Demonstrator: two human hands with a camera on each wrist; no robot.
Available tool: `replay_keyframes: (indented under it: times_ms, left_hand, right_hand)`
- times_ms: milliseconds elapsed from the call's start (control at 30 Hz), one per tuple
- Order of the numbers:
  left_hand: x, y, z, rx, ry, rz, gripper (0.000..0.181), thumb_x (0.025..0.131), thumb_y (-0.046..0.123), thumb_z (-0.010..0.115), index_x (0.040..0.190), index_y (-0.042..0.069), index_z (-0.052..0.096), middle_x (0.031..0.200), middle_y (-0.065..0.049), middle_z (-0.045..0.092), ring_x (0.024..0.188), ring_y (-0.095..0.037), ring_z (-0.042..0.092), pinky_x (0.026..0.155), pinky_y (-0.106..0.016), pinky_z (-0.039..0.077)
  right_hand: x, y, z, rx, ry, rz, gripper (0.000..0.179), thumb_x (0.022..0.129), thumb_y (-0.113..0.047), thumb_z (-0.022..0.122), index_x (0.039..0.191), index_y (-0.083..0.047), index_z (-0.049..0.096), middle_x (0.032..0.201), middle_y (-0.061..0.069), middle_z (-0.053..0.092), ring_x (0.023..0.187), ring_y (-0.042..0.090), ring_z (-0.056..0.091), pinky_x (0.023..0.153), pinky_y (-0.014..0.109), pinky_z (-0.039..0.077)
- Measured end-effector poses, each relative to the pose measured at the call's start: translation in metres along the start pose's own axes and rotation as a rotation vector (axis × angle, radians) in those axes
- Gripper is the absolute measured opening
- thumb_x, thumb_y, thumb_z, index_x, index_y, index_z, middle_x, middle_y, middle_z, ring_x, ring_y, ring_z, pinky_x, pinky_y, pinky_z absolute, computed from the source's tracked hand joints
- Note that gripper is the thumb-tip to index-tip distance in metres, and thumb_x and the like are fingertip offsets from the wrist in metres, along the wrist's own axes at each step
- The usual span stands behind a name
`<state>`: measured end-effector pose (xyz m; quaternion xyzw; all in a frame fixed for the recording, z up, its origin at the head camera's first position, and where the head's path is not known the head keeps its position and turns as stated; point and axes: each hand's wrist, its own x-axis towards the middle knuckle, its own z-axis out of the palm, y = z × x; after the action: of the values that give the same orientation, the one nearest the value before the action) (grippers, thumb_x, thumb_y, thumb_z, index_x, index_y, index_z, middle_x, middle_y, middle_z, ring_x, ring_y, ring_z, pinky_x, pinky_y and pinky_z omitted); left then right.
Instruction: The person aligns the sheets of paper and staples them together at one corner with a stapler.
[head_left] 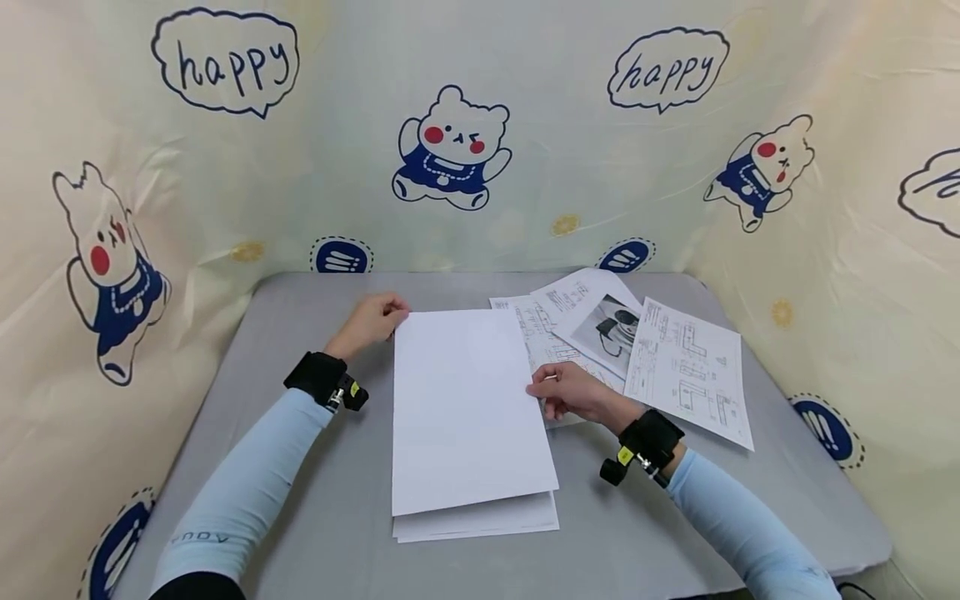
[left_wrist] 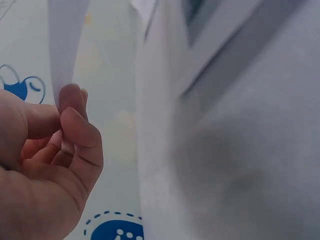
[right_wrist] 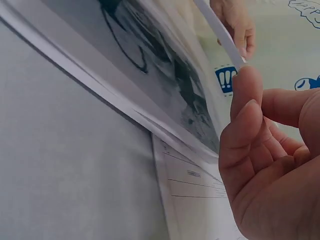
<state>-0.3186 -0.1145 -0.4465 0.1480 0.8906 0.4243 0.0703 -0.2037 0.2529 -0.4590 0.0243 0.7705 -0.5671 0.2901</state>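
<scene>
Grey tabletop [head_left: 322, 517] bears our white paper sheet [head_left: 465, 408], held over a paper stack [head_left: 480, 518]. We pinch its far left corner with our left hand [head_left: 371, 320] and its right edge with our right hand [head_left: 576, 390]. Probably light, bendable and easily creased, it suits gentle holds at the edges.

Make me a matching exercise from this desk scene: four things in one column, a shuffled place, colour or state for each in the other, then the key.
Things:
1. Left hand
2. Right hand
3. Right sleeve
4. Tabletop

Descriptions:
A. Grey
B. Pinching the right edge of the held sheet
C. Light blue
D. Pinching the held sheet at its far left corner

Pairs: 1-D, 2-B, 3-C, 4-A
</scene>
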Motion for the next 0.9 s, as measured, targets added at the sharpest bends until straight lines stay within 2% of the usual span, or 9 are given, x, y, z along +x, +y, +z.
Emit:
replay_keyframes:
  times_ms: [100, 233, 333, 633, 900]
  left_hand:
    - [-0.002, -0.009, 0.009, 0.065, 0.017, 0.020, 0.019, 0.101, 0.017, 0.053, 0.111, 0.004, 0.063, 0.092, -0.012, 0.059, 0.076, -0.023, 0.053, 0.064, -0.030, 0.046]
    - [-0.003, -0.020, 0.021, 0.110, 0.035, 0.016, 0.017, 0.100, 0.015, 0.054, 0.108, 0.004, 0.064, 0.096, -0.012, 0.061, 0.082, -0.024, 0.053, 0.068, -0.031, 0.045]
    - [-0.006, -0.023, 0.029, 0.123, 0.027, 0.006, 0.017, 0.100, 0.015, 0.055, 0.107, 0.004, 0.065, 0.097, -0.013, 0.063, 0.084, -0.025, 0.054, 0.070, -0.031, 0.046]
    - [-0.014, -0.014, 0.041, 0.201, -0.038, -0.020, 0.016, 0.099, 0.016, 0.055, 0.106, 0.005, 0.065, 0.100, -0.013, 0.064, 0.084, -0.024, 0.055, 0.071, -0.031, 0.047]
    - [-0.010, -0.002, 0.051, 0.236, -0.071, 0.040, 0.012, 0.098, 0.015, 0.057, 0.100, 0.006, 0.066, 0.098, -0.011, 0.066, 0.083, -0.023, 0.056, 0.072, -0.032, 0.048]
  right_hand:
    - [-0.001, 0.002, 0.003, -0.053, -0.012, -0.018, 0.018, 0.093, -0.020, 0.068, 0.097, -0.005, 0.059, 0.057, 0.002, 0.058, 0.046, 0.012, 0.053, 0.046, 0.025, 0.044]
    - [-0.001, 0.005, 0.007, -0.114, -0.021, -0.026, 0.020, 0.091, -0.022, 0.070, 0.095, -0.006, 0.059, 0.055, 0.003, 0.059, 0.045, 0.013, 0.055, 0.045, 0.025, 0.043]
    - [-0.002, 0.010, 0.009, -0.150, -0.024, -0.019, 0.021, 0.090, -0.024, 0.071, 0.094, -0.007, 0.061, 0.056, 0.004, 0.061, 0.045, 0.013, 0.055, 0.044, 0.025, 0.041]
    - [-0.003, 0.022, 0.006, -0.168, -0.084, -0.059, 0.021, 0.095, -0.022, 0.063, 0.097, -0.001, 0.067, 0.062, 0.005, 0.063, 0.044, 0.012, 0.055, 0.042, 0.023, 0.039]
    - [-0.006, 0.021, 0.002, -0.278, -0.091, -0.066, 0.026, 0.098, -0.022, 0.057, 0.085, -0.002, 0.067, 0.060, 0.006, 0.064, 0.044, 0.013, 0.057, 0.040, 0.023, 0.039]
